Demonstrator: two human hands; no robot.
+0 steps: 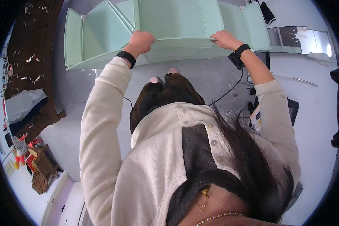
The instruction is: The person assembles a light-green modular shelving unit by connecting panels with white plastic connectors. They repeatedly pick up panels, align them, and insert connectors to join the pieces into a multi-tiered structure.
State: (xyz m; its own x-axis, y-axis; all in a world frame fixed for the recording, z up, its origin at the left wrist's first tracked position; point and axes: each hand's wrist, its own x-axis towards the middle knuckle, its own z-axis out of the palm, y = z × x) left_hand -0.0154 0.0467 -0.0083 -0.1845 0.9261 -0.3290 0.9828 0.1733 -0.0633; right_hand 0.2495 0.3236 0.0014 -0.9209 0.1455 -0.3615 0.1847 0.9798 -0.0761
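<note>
Left hand point(141, 41): fingers curled over the near edge of a pale green panelled unit point(171, 19), left of its middle. Right hand point(226, 39): thumb and fingers pinch the same edge, right of its middle; fingertips partly hidden. The unit lies in front of the person, beyond the feet, held at both points.

Container: unit has a wide middle compartment with a narrower bay on each side; a slanted panel point(120, 16) crosses the left bay.

Outward from unit: black device point(236, 61) on the near side, just beside the right wrist; glossy strip point(286, 39) just to the right. Well apart, to the left and nearer the person: brown carton-like item point(44, 165); small red pieces near it, whether inside, cannot tell.
</note>
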